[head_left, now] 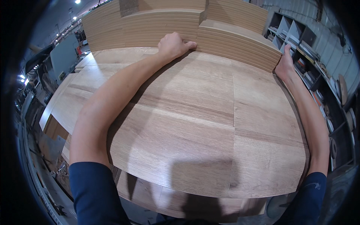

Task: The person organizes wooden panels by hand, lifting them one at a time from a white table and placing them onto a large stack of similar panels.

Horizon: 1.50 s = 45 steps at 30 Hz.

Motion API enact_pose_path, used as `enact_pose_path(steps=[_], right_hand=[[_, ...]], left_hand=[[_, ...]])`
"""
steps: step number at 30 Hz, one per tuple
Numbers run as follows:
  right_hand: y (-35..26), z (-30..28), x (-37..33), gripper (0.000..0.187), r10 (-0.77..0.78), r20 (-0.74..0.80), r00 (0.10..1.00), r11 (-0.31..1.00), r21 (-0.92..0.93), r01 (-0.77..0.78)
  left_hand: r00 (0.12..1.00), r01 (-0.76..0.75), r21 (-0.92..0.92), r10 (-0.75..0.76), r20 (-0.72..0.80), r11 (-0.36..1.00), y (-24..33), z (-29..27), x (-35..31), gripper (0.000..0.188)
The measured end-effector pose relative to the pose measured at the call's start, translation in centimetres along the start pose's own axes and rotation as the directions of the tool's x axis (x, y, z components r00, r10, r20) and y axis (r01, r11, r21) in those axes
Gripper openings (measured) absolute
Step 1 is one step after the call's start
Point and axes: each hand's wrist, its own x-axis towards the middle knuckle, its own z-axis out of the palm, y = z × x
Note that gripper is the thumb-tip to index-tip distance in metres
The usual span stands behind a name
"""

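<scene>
Across the far side of the wood-grain panels [187,97] rises a stack of boards [240,45], its many thin brown edges facing me. My left hand [173,45] is closed at the front of the stack near a vertical seam, knuckles up and thumb pointing right along the edges. The other fingertips are hidden behind that hand. At the stack's right end, my right hand [285,67] presses on the corner with its thumb raised. Its remaining fingers are mostly out of sight around the end. Both arms reach forward over the panels.
Dark shelving [309,67] with many flat pieces stands along the corrugated wall at right. Machinery [48,71] and a metal rail [39,183] lie to the left. More wood-grain boards [165,198] show lower down, below the near edge of the top panels.
</scene>
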Motion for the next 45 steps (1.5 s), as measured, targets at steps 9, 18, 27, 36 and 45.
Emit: enact_pose_path(steps=[9, 18, 27, 36, 45], right_hand=[[0.5, 2.3, 0.7, 0.089, 0.009, -0.232, 0.973, 1.0, 0.011, -0.006], [-0.5, -0.2, 1.5, 0.086, -0.026, -0.261, 0.965, 0.994, -0.111, -0.003], [-3.0, -0.1, -2.4, 0.042, -0.068, -0.112, 0.991, 0.873, -0.488, 0.005], [-2.8, -0.4, -0.9, 0.018, -0.138, -0.21, 0.968, 0.872, -0.49, 0.018], [-2.5, -3.2, 3.7, 0.006, -0.156, -0.191, 0.969, 0.928, -0.363, 0.078]], left_hand=[[1.0, 0.02, 0.031, -0.02, 0.016, 0.999, 0.2, -0.7, -0.4, 0.057], [0.998, -0.035, 0.055, 0.032, 0.055, 0.998, 2.5, -1.0, -0.4, 0.05], [0.93, -0.329, 0.021, 0.328, -0.165, 0.944, 7.4, -1.6, 0.5, 0.031], [0.905, -0.396, 0.241, 0.421, -0.061, 0.886, 9.9, -0.6, 0.7, 0.023], [0.938, -0.344, 0.338, 0.336, 0.085, 0.876, 13.6, -1.3, 0.9, 0.027]])
